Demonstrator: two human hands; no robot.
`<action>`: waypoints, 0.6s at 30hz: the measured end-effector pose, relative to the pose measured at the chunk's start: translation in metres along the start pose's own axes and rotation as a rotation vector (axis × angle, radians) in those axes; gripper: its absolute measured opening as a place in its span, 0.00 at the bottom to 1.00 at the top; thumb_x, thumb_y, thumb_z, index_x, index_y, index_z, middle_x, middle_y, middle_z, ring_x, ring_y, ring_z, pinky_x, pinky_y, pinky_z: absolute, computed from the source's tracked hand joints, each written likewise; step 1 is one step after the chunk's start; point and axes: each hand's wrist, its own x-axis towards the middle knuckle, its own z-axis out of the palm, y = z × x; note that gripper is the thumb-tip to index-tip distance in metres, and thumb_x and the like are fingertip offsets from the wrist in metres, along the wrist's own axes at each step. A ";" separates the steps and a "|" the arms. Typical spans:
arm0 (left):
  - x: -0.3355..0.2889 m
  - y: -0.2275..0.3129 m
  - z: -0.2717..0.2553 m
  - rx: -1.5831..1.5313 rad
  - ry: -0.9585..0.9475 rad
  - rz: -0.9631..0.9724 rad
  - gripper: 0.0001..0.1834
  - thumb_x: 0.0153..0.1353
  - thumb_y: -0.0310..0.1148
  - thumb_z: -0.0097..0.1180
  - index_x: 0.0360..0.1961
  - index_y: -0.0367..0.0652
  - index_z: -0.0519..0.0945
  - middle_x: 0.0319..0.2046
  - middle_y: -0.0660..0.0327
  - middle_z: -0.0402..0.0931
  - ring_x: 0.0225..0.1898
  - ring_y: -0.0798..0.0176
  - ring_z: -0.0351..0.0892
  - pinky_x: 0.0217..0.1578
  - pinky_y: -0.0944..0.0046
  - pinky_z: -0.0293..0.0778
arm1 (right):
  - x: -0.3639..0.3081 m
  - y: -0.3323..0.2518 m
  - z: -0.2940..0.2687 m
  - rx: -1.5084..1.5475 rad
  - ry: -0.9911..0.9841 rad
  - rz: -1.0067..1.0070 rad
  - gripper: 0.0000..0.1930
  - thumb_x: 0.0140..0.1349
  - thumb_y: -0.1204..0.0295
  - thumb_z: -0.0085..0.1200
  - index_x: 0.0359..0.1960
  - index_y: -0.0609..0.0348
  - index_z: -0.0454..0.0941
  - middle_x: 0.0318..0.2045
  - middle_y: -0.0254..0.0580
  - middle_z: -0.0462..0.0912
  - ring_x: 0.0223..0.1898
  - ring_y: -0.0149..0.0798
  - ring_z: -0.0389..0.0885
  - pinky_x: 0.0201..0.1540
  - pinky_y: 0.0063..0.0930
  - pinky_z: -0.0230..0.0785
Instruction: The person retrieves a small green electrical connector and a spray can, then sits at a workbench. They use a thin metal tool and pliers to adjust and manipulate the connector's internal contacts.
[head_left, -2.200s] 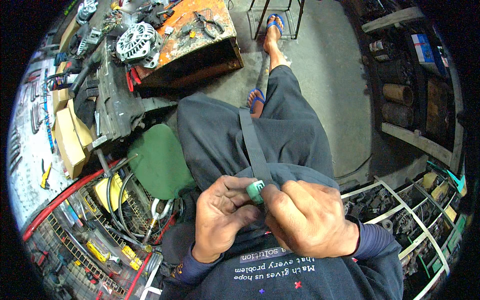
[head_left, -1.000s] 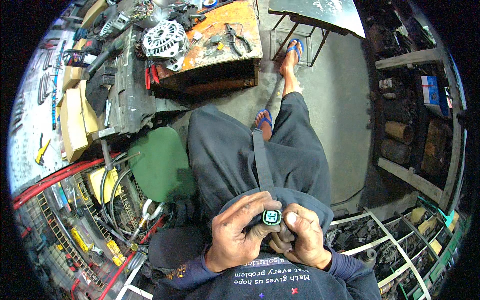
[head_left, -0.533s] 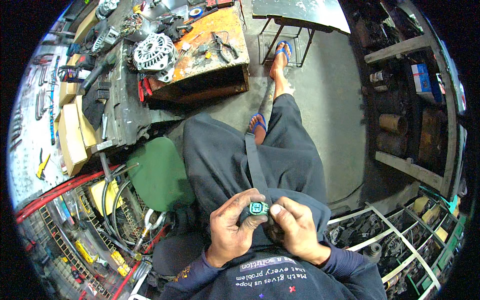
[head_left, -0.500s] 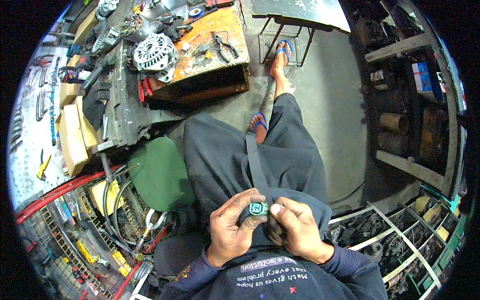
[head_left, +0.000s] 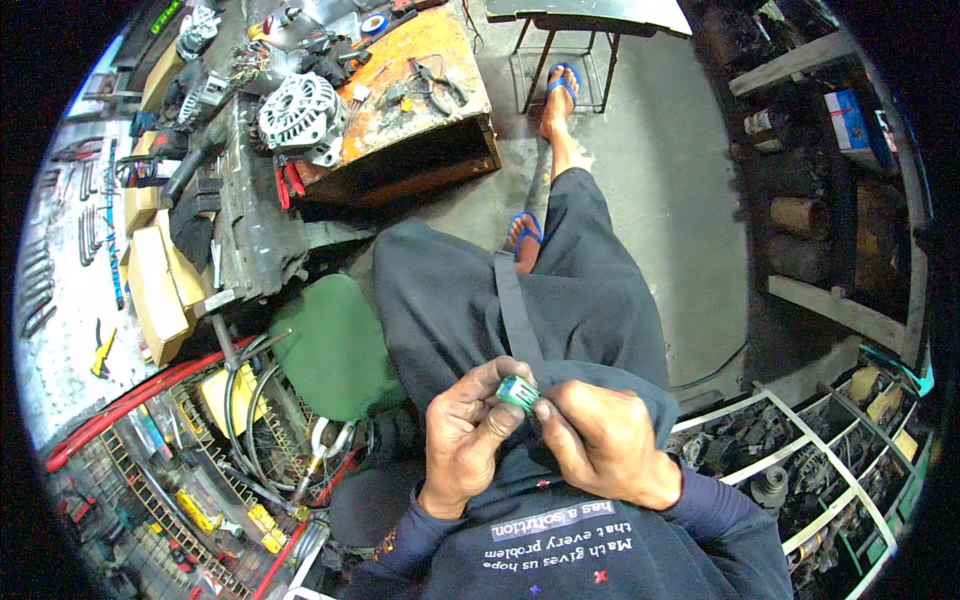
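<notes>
A small green electrical connector (head_left: 517,393) is pinched between the thumb and forefinger of my left hand (head_left: 470,425), above my lap. Its ribbed or slotted side faces up. My right hand (head_left: 605,435) is closed just to the right, its thumb tip at the connector's right edge. The curled right fingers hide whatever they may be gripping. Beyond both hands a dark grey strap (head_left: 515,310) runs down over my dark trousers.
An alternator (head_left: 300,112) and pliers (head_left: 437,85) lie on a worn workbench (head_left: 420,150) at the far left. A green stool seat (head_left: 335,350) stands left of my legs. Wire racks of tools and parts flank me; a dark shelf (head_left: 850,310) lines the right.
The connector has been turned in my left fingers: its open end faced up before, and now its side shows. Both hands have risen slightly, and the right thumb has come against its edge.
</notes>
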 end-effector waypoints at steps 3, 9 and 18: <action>0.002 0.004 -0.010 0.032 0.085 0.050 0.20 0.70 0.34 0.63 0.57 0.31 0.78 0.45 0.62 0.82 0.43 0.71 0.79 0.48 0.70 0.74 | -0.005 -0.013 -0.023 -0.126 0.053 -0.082 0.07 0.58 0.77 0.64 0.31 0.60 0.75 0.19 0.43 0.73 0.19 0.46 0.78 0.22 0.38 0.69; -0.003 0.011 -0.001 -0.278 -0.132 -0.033 0.24 0.68 0.33 0.65 0.59 0.30 0.76 0.49 0.55 0.81 0.49 0.66 0.79 0.54 0.66 0.73 | -0.001 -0.022 -0.015 0.001 0.071 -0.110 0.11 0.53 0.78 0.66 0.36 0.64 0.78 0.22 0.44 0.76 0.19 0.44 0.78 0.23 0.36 0.70; -0.006 0.014 -0.001 -0.218 -0.136 0.016 0.25 0.63 0.32 0.70 0.58 0.31 0.76 0.51 0.53 0.80 0.51 0.64 0.80 0.56 0.66 0.74 | 0.005 -0.022 -0.006 -0.048 0.081 -0.178 0.16 0.46 0.77 0.70 0.38 0.65 0.79 0.20 0.39 0.73 0.18 0.40 0.76 0.21 0.32 0.68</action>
